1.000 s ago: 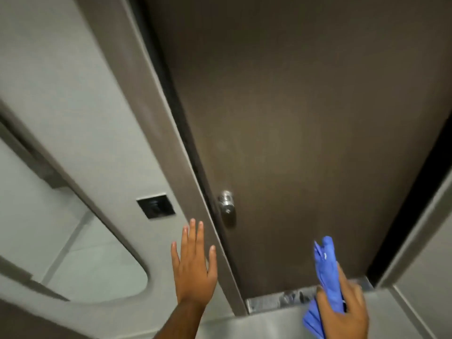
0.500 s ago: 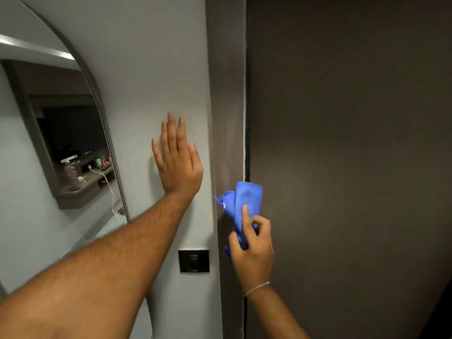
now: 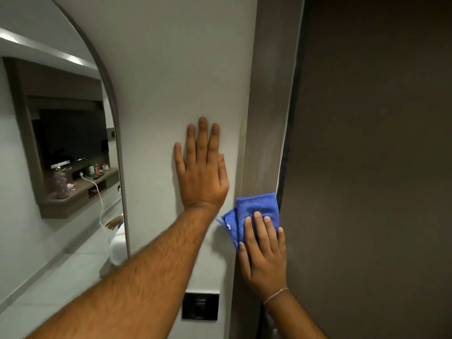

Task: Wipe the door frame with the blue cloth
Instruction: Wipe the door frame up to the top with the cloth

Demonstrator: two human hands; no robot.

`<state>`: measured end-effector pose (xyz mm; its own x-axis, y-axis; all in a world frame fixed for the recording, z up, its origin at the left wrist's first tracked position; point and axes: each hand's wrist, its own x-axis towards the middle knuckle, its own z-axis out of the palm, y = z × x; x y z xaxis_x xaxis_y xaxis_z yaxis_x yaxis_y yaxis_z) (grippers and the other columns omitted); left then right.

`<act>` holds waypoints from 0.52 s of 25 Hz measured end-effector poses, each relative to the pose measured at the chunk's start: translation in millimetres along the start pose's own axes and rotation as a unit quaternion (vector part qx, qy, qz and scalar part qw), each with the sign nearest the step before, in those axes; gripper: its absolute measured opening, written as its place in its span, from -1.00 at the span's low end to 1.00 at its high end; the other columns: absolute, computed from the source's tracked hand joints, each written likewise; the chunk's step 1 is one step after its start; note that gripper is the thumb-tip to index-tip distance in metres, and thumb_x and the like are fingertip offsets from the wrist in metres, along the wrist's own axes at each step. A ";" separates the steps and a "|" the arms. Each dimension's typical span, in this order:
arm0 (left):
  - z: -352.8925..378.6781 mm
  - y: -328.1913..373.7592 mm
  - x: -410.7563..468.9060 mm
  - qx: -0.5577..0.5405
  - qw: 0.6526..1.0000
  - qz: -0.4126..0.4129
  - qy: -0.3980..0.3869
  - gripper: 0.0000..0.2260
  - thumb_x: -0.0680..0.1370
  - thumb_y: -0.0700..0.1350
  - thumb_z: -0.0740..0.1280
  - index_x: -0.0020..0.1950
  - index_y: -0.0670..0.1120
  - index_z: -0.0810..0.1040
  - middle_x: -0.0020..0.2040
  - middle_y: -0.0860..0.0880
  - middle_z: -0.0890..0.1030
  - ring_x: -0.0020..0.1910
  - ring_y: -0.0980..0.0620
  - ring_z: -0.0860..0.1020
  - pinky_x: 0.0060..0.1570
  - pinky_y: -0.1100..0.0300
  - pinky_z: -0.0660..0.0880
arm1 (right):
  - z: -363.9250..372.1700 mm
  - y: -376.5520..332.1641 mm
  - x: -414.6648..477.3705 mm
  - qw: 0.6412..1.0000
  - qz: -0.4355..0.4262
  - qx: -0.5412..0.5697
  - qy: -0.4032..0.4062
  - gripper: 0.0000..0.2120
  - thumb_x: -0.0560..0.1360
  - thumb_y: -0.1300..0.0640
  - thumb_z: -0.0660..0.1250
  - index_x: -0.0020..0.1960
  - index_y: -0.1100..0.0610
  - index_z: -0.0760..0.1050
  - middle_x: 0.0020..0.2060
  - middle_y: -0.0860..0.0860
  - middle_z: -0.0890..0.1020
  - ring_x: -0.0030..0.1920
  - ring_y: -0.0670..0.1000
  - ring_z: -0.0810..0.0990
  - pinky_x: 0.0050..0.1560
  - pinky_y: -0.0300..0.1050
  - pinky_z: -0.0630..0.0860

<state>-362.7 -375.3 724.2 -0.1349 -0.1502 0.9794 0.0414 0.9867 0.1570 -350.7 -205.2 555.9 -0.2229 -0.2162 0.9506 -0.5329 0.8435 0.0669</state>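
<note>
Since half a second ago the right hand (image 3: pixel 265 260) has flattened, fingers now extended over the blue cloth (image 3: pixel 254 211). Cloth pressed against the door frame (image 3: pixel 266 118), folded top protruding above the fingertips. Left hand (image 3: pixel 201 172) splayed flat on the white wall (image 3: pixel 176 69), just left of the frame.

Fuzzy blue cloth (image 3: pixel 256 206), matt wood-grain door frame (image 3: pixel 266 118), glossy mirror (image 3: pixel 61 143)

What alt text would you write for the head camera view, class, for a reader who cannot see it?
A right hand presses a folded blue cloth flat against the brown door frame, while the left hand rests open on the pale wall beside it. An arched mirror hangs further left, and a dark switch plate sits lower down.
</note>
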 end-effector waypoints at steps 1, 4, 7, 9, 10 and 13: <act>1.3 -1.2 -0.4 0.000 1.000 0.002 0.000 -0.42 0.77 0.00 0.05 0.81 0.00 0.06 0.81 -0.04 0.09 0.79 -0.10 0.05 0.72 -0.20 -0.02 | -1.9 1.9 23.0 1.000 0.012 -0.010 0.002 -0.45 0.79 -0.05 0.04 0.73 0.08 0.10 0.80 -0.03 -0.09 0.81 0.01 -0.09 0.79 0.07 -0.10; 5.4 -5.3 -2.9 -0.010 1.000 0.006 -0.001 -0.45 0.79 0.06 -0.09 0.80 -0.01 0.07 0.81 -0.05 0.08 0.79 -0.11 0.04 0.72 -0.20 -0.03 | -21.7 4.6 107.8 0.999 0.026 -0.018 0.008 -0.32 0.75 -0.06 0.08 0.79 0.03 -0.08 0.79 0.04 -0.06 0.81 0.06 -0.10 0.79 0.12 -0.08; 6.3 -4.4 -4.1 -0.018 1.000 0.006 0.002 -0.44 0.79 0.07 -0.16 0.81 -0.01 0.06 0.82 -0.04 0.05 0.79 -0.10 0.02 0.73 -0.20 -0.04 | -57.1 13.5 215.3 0.999 -0.003 -0.031 0.032 -0.37 0.77 -0.08 0.05 0.78 0.09 0.03 0.78 0.12 0.09 0.80 0.15 0.04 0.77 0.19 0.05; 6.4 -4.5 -5.7 -0.016 1.000 0.010 0.004 -0.44 0.80 0.07 -0.16 0.81 -0.01 0.02 0.82 -0.03 0.02 0.79 -0.11 0.01 0.73 -0.20 -0.04 | -81.1 22.9 299.0 0.999 -0.015 -0.021 0.047 -0.38 0.79 -0.06 0.06 0.78 0.11 0.05 0.78 0.13 0.08 0.79 0.17 0.04 0.77 0.18 0.01; 7.1 -5.1 -5.8 -0.015 1.000 0.010 0.002 -0.44 0.80 0.08 -0.16 0.82 0.00 0.00 0.82 -0.03 0.00 0.79 -0.11 0.00 0.73 -0.20 -0.05 | -92.1 27.6 341.0 0.998 -0.016 -0.023 0.053 -0.39 0.80 -0.06 0.05 0.79 0.11 0.05 0.79 0.13 0.07 0.79 0.18 0.03 0.77 0.18 0.00; 8.4 -8.0 -5.1 -0.019 1.000 0.011 -0.002 -0.44 0.80 0.09 -0.17 0.82 0.00 -0.03 0.83 -0.03 -0.04 0.79 -0.12 -0.02 0.73 -0.21 -0.06 | -120.0 36.4 433.6 0.995 -0.024 -0.055 0.075 -0.41 0.81 -0.05 -0.02 0.78 0.14 0.07 0.78 0.14 0.10 0.79 0.18 0.04 0.78 0.15 -0.01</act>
<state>-370.7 -381.9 716.8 -0.1371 -0.1291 0.9821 0.0823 0.9866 0.1411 -368.7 -209.2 1006.9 -0.0698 -0.1880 0.9797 -0.4462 0.8843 0.1379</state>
